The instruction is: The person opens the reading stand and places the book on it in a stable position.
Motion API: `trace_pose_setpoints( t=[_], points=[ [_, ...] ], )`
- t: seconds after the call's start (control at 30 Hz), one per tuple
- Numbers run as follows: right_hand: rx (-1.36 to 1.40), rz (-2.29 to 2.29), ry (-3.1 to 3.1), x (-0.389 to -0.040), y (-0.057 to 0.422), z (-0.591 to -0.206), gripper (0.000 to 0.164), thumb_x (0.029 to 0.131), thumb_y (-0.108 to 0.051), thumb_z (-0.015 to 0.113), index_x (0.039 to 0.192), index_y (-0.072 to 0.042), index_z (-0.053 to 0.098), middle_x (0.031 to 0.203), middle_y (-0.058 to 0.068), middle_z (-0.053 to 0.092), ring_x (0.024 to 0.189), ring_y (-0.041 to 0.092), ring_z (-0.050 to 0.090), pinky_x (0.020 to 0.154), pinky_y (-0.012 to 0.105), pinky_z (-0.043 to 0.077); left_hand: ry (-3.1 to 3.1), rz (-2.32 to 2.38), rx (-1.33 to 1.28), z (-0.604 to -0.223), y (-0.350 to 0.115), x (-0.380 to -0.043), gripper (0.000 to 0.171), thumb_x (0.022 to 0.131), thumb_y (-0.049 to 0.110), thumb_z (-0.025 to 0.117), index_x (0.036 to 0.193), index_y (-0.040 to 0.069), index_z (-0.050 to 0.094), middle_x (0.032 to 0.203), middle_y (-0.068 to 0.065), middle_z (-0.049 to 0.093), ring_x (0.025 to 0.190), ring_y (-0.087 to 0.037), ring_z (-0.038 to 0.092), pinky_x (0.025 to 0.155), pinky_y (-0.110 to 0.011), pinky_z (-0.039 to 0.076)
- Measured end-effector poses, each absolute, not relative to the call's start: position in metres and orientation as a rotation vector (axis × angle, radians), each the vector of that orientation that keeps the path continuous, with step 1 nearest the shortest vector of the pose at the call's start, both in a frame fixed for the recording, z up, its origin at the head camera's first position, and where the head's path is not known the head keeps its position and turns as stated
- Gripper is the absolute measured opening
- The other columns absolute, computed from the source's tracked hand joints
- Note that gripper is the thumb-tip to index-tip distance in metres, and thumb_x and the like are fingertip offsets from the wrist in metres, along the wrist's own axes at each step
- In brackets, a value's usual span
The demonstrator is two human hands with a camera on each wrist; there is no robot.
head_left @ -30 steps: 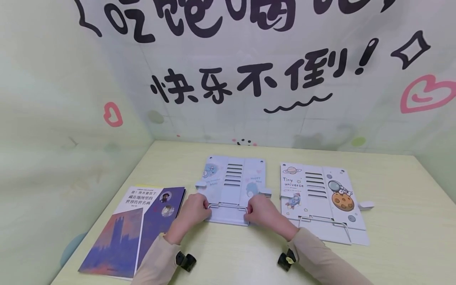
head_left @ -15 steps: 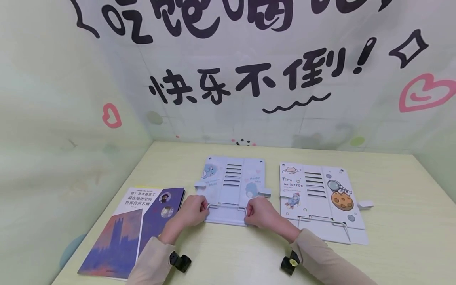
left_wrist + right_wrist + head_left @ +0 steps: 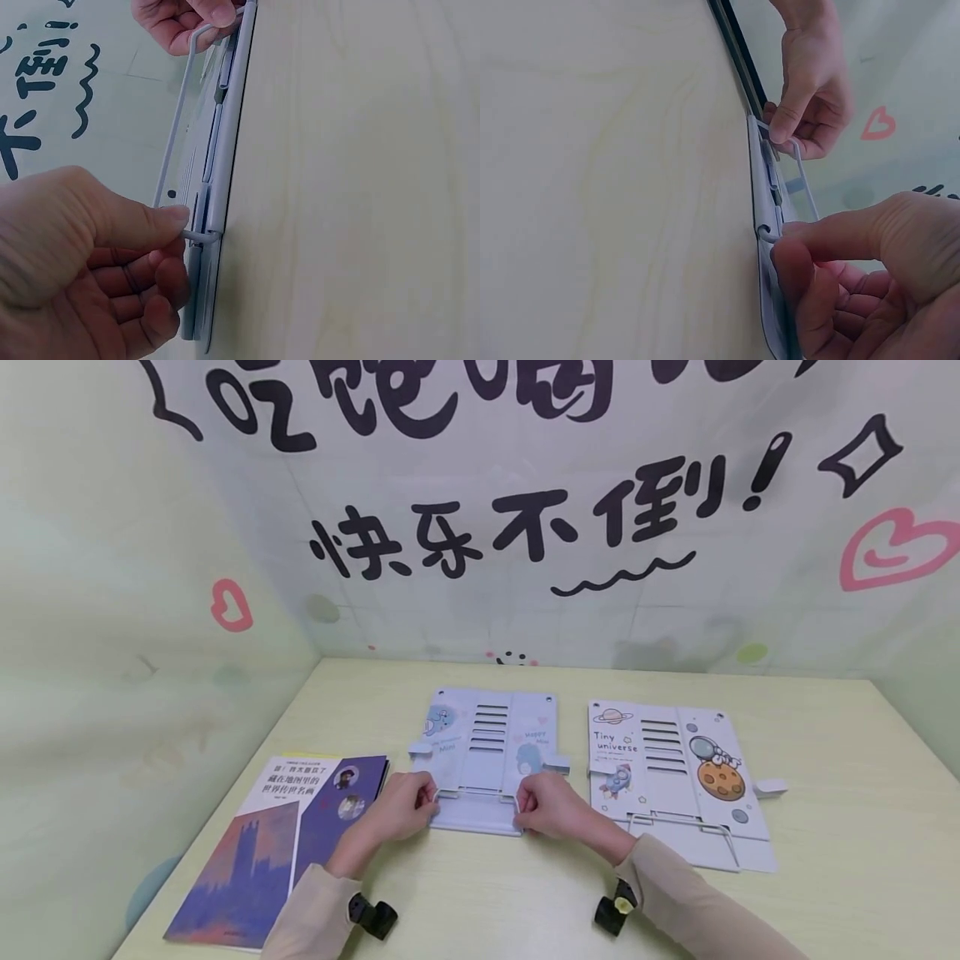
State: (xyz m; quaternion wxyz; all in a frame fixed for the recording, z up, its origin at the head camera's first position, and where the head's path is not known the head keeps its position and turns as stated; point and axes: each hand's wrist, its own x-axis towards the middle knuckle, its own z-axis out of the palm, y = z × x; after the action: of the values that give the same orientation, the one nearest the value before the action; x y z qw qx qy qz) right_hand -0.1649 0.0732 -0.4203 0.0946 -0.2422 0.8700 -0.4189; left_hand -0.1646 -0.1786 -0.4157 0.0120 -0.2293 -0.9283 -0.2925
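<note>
A pale blue book stand [image 3: 491, 760] lies flat on the table, its slotted middle strip facing up. Along its near edge runs a bent wire rest [image 3: 174, 112], which stands up off the panel in both wrist views. My left hand [image 3: 405, 806] pinches the left end of this wire between thumb and fingers. At the other end, my right hand [image 3: 552, 806] pinches the wire the same way, thumb against forefinger. In the right wrist view the wire's hooked end sits in the rolled edge of the stand, right at my right fingertips [image 3: 791, 232].
A second, white book stand [image 3: 667, 752] with space drawings lies to the right, close to my right forearm. Several stacked books [image 3: 255, 860] lie at the left, partly behind my left arm. A printed wall sheet [image 3: 450, 618] closes off the table's back.
Both hands keep their pinch on the wire rest in nearly the same place. The left wrist has swung slightly left, the right wrist slightly right. The stands stay put.
</note>
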Motion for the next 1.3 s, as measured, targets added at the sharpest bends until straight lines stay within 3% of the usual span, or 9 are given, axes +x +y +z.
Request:
trace_pose_setpoints(
  t=[0.53, 0.83, 1.3],
  points=[
    [-0.854, -1.25, 2.702, -0.159, 0.073, -0.422, 0.024, 0.069, 0.004, 0.073, 0.062, -0.009, 0.054, 0.055, -0.008, 0.05, 0.051, 0.0, 0.043, 0.048, 0.017, 0.04, -2.697, -1.033, -0.78, -0.425, -0.187, -0.16, 0.022, 0.071, -0.006, 0.069, 0.068, 0.011, 0.055, 0.06, 0.008, 0.05, 0.055, 0.001, 0.041, 0.049, -0.018, 0.038],
    [-1.024, -1.186, 2.77, -0.155, 0.074, -0.421, 0.026, 0.067, 0.007, 0.068, 0.06, -0.012, 0.051, 0.054, -0.009, 0.047, 0.052, -0.001, 0.039, 0.048, 0.016, 0.037, -2.673, -1.123, -0.778, -0.42, -0.19, -0.153, 0.024, 0.07, -0.008, 0.072, 0.065, 0.01, 0.058, 0.061, 0.006, 0.056, 0.055, 0.0, 0.043, 0.049, -0.018, 0.039],
    [-1.115, -1.128, 2.831, -0.15, 0.073, -0.419, 0.028, 0.066, 0.006, 0.068, 0.057, -0.012, 0.049, 0.051, -0.01, 0.044, 0.052, -0.001, 0.037, 0.049, 0.015, 0.035, -2.588, -1.087, -0.82, -0.426, -0.193, -0.149, 0.026, 0.067, -0.009, 0.073, 0.063, 0.011, 0.058, 0.059, 0.007, 0.055, 0.052, 0.001, 0.041, 0.045, -0.018, 0.038]
  ],
)
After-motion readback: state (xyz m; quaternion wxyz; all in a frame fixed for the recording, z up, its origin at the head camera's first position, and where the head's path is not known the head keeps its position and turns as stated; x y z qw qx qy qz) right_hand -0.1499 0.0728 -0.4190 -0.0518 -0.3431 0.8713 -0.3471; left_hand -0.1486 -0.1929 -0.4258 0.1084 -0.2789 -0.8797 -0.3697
